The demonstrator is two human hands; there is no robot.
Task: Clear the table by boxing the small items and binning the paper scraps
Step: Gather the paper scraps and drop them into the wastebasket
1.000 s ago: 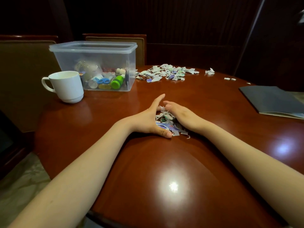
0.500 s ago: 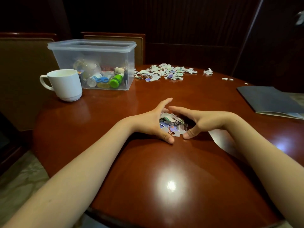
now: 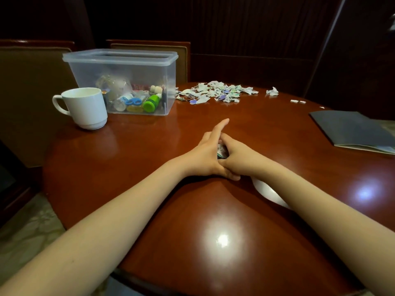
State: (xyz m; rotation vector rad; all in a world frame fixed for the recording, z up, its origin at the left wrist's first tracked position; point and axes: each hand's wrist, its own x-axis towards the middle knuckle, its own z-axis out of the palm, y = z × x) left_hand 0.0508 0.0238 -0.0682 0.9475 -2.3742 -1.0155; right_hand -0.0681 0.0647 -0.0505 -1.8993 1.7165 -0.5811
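On the round wooden table (image 3: 132, 167) my left hand (image 3: 205, 155) and my right hand (image 3: 236, 160) are pressed together around a small heap of paper scraps (image 3: 222, 151); only a sliver of it shows between them. My left fingers lie straight against the heap, index pointing forward. My right fingers curl over it. A larger spread of paper scraps (image 3: 215, 94) lies at the table's far side, with a crumpled scrap (image 3: 272, 91) and tiny bits (image 3: 297, 101) to its right. The clear plastic box (image 3: 166, 60), open on top, holds several small items.
A white mug (image 3: 86, 107) stands to the left of the box. A dark folder (image 3: 350, 129) lies at the right edge of the table. Chair backs (image 3: 149, 47) stand behind the table. The near table edge curves below my forearms.
My hands have closed in from an open ring around the heap until they touch, squeezing the scraps together so that most of the heap is hidden.
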